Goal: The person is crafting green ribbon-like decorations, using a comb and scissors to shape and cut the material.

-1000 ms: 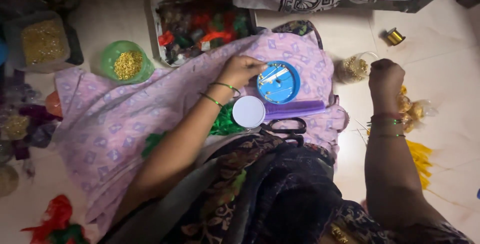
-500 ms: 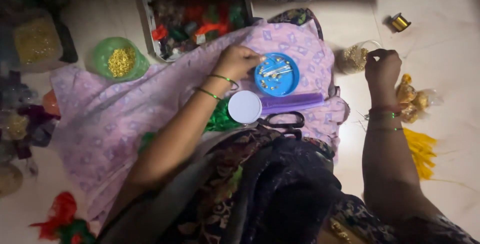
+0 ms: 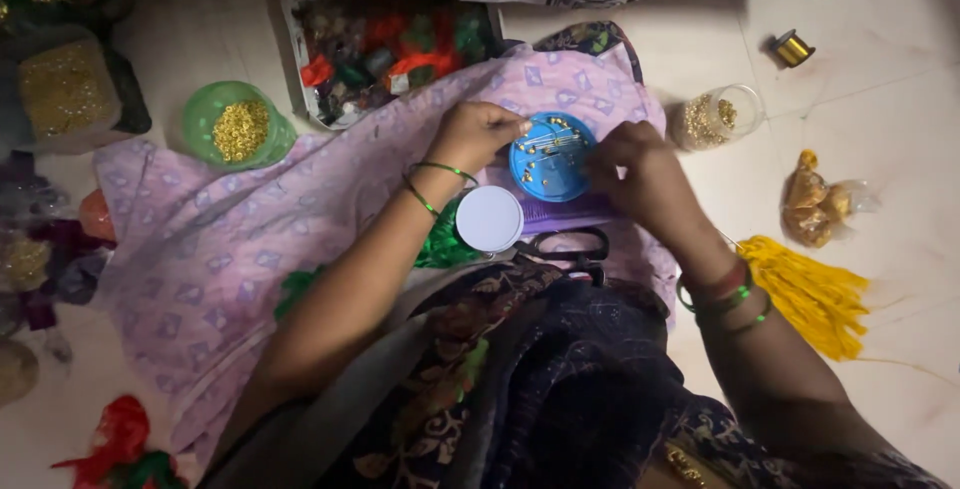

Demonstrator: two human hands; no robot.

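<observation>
At the far left we see a green bowl (image 3: 238,131) full of little gold beads on the floor. Next comes our purple cloth (image 3: 230,249) spread over our lap. Our left hand (image 3: 478,135) rests on it, fingers curled, tips touching the left edge of the round blue box (image 3: 551,157). A white lid (image 3: 489,219) lies just near that. Our right hand (image 3: 640,175) touches the box's right edge; we cannot tell if it pinches anything. Yellow tassels (image 3: 815,294) lie at the right.

Pale tiled floor (image 3: 880,139), glossy, dim light at left edge
</observation>
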